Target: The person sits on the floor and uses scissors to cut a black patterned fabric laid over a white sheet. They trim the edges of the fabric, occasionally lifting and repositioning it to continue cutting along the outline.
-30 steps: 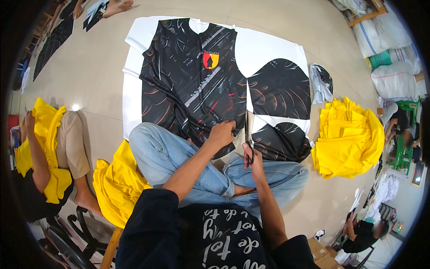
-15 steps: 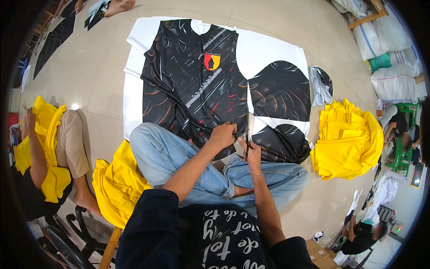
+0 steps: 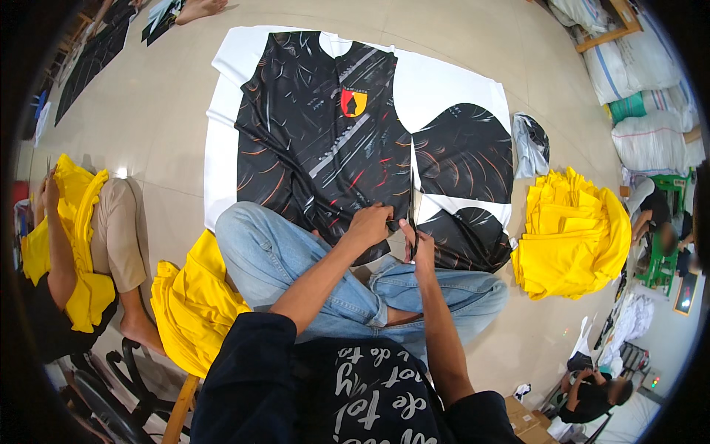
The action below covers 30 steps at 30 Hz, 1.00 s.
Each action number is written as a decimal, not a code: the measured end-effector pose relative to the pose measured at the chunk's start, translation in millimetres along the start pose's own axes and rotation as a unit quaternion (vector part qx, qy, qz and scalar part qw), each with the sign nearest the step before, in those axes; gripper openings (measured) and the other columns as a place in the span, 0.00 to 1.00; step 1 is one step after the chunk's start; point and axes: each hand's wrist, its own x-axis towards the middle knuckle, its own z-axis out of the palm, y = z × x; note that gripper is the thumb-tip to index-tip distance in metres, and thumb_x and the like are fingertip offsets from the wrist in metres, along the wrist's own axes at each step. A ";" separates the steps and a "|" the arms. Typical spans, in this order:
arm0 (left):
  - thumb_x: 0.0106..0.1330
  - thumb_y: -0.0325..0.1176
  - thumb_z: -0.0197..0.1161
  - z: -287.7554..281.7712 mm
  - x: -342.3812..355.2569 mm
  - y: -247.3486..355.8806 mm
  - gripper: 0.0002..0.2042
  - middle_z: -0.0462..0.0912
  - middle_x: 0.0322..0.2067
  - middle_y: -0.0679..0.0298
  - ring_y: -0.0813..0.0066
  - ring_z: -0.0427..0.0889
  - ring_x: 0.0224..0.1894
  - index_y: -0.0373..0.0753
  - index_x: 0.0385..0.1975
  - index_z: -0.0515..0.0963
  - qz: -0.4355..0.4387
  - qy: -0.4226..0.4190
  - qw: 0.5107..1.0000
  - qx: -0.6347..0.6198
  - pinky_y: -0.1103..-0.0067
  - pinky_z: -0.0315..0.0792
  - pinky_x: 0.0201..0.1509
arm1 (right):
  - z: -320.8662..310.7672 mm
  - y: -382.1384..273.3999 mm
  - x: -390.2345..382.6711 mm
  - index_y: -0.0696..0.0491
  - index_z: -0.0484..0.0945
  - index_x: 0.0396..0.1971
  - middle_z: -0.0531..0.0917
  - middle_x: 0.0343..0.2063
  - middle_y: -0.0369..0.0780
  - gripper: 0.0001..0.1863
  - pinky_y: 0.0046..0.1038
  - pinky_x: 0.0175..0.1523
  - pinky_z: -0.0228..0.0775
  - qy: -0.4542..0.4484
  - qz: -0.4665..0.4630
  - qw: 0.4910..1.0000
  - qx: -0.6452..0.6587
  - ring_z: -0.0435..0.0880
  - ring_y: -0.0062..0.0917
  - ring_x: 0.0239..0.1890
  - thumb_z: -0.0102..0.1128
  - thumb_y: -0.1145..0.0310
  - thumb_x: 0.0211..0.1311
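Note:
A black printed jersey panel (image 3: 303, 140) with a red and yellow badge lies on white cloth (image 3: 451, 78), spread over the floor before my crossed legs. At the panel's lower right edge, my left hand (image 3: 372, 224) is closed in a pinch on the fabric. My right hand (image 3: 424, 255) is wrapped round the black handles of a pair of scissors (image 3: 414, 240), thumb apart from the fingers. The blades point away from me, along the cut line between the panel and the rounded black pieces (image 3: 470, 155) on the right. Fabric partly hides the blades.
Yellow cloth is piled (image 3: 569, 233) on the right and heaped (image 3: 194, 303) by my left knee. A grey-and-black scrap (image 3: 529, 144) lies beyond the right pile. At left, a person (image 3: 63, 237) handles yellow cloth. White sacks (image 3: 643, 66) stand far right; a cardboard box (image 3: 523, 420) sits near right.
My right thumb has spread away from the fingers and the scissors have opened, the hand shifting slightly to the right. My left hand keeps its pinch on the fabric.

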 end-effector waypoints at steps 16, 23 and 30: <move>0.56 0.26 0.65 -0.6 0.5 2.0 0.11 0.84 0.42 0.52 0.50 0.85 0.47 0.39 0.40 0.81 -0.013 -0.010 1.000 0.001 0.59 0.78 0.49 | 14.3 -21.3 23.0 0.52 0.71 0.11 0.69 0.09 0.33 0.31 0.23 0.16 0.59 0.020 -0.010 0.998 -0.060 0.67 0.17 0.10 0.78 0.44 0.54; 0.55 0.25 0.62 2.5 2.0 -1.4 0.12 0.83 0.42 0.53 0.48 0.84 0.47 0.39 0.41 0.80 -0.022 -0.016 1.000 0.009 0.57 0.77 0.50 | 18.0 -34.2 31.8 0.52 0.71 0.11 0.69 0.09 0.33 0.32 0.23 0.15 0.58 0.004 -0.020 1.000 -0.022 0.67 0.18 0.09 0.79 0.43 0.52; 0.54 0.25 0.63 3.8 1.2 -2.8 0.13 0.83 0.42 0.52 0.47 0.84 0.46 0.40 0.40 0.80 -0.022 -0.013 1.000 -0.003 0.56 0.77 0.49 | 19.1 -39.7 39.9 0.52 0.72 0.11 0.70 0.09 0.33 0.31 0.24 0.15 0.61 0.007 -0.005 0.999 -0.051 0.68 0.19 0.09 0.80 0.44 0.51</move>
